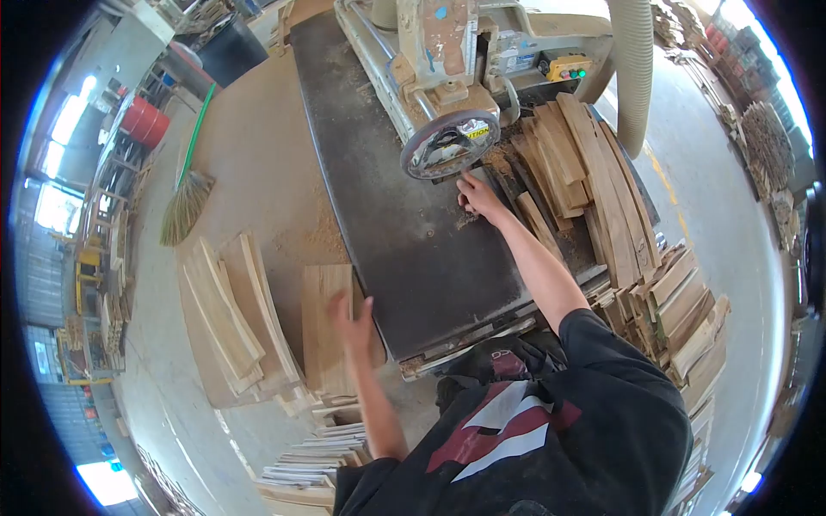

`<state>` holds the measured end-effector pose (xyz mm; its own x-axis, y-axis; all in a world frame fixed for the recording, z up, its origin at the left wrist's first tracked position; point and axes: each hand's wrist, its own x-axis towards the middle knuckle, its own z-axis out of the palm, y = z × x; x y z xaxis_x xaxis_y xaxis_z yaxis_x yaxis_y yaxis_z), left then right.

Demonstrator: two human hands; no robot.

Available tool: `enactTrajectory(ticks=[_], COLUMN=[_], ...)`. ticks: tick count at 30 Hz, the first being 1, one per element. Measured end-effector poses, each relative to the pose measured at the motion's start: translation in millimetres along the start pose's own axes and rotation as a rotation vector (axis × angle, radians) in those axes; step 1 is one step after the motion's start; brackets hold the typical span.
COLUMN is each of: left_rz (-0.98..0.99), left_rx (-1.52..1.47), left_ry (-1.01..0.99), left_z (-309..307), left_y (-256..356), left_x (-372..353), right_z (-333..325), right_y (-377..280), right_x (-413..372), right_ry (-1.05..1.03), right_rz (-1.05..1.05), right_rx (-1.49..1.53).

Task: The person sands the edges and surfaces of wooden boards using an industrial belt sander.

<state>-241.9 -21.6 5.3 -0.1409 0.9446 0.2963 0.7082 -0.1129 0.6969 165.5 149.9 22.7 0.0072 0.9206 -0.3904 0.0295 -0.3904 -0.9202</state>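
Left hand: the left hand [353,320] is held up at the near left corner of the desk [387,224]; the fingers [337,303] are spread apart and blurred, and nothing is gripped.
Wooden board: a pale wooden board [320,292] is seen just beside the desk's left edge, right behind the left hand; whether it is touched cannot be told.
Right hand: the right hand [478,198] is stretched out and laid on the dark desk top, the fingers extended close together and clamped on nothing visible.
Round guard: a grey disc-shaped guard [449,142] with a yellow label is found just beyond the right fingertips.
Offcuts: long wood strips [585,172] are piled on the right part of the desk, near the right forearm.
Dust hose: a ribbed hose [635,69] is hung above the strips.
Floor: stacked planks [225,320], sawdust [320,234] and a broom [185,202] are seen to the left.
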Motion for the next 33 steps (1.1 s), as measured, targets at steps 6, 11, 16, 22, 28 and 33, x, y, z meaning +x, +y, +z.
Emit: enactTrajectory(ticks=[6,11,16,22,28,33], left_rz=[-0.605,-0.512,-0.610,-0.491,-0.056,0.332], left_rx=[0.217,0.525,0.245,0.458,0.122,0.253], left_ry=[-0.371,-0.336,-0.106,-0.090,-0.296,-0.595], left_z=[-122.2,-122.9,-49.7,44.1,75.3,75.0], left_y=[12.0,-3.4,33.9,146.7,157.8,154.9], left_x=[-60.5,-81.5,-86.9,-89.3,-114.3,-96.3], right_z=[7.2,19.3,30.2,53.9,19.3,-21.5], right_y=[27.9,41.9,70.7,69.9,76.1,132.5], right_x=[-42.3,-108.2,-156.8,-206.7,-250.8,-262.7], right_ry=[-0.114,-0.165,-0.174,-0.098,-0.016,0.018], right_rz=[-0.073,-0.061,-0.088,-0.308,-0.078,0.303], right_rx=[-0.039,-0.175,-0.331,-0.656,-0.767,-0.759])
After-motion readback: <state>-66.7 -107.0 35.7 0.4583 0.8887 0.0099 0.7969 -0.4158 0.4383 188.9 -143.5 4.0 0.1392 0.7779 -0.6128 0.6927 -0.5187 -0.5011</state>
